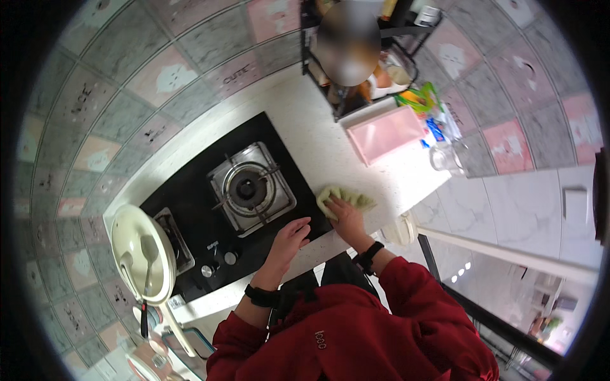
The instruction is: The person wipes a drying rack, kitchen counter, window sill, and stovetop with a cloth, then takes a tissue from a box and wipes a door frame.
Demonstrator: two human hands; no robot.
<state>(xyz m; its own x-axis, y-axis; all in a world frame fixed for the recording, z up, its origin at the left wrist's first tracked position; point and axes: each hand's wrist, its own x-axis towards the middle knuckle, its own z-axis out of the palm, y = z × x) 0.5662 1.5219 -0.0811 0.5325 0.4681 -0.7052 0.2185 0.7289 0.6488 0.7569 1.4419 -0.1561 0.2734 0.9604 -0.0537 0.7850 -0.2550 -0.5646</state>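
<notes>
My right hand [348, 218] presses a crumpled pale green cloth [350, 197] onto the white countertop [310, 143], right beside the edge of the black glass gas hob [281, 138]. Over the hob's front right part hovers my left hand [289, 237], fingers apart and holding nothing. Behind it is a burner [248, 188] with a metal pan support on a square steel drip tray. Two control knobs [230, 258] sit at the hob's front. A pale green wok [138, 257] covers part of the left burner, with a spatula [149, 257] and a ladle [127, 262] inside.
A pink lidded box [386, 133] lies on the counter at right. Beside it are a glass jar [445, 158] and plastic packets [433, 128]. A black rack [336, 107] with items stands at the back. The wok's handle [178, 328] juts past the counter's front edge.
</notes>
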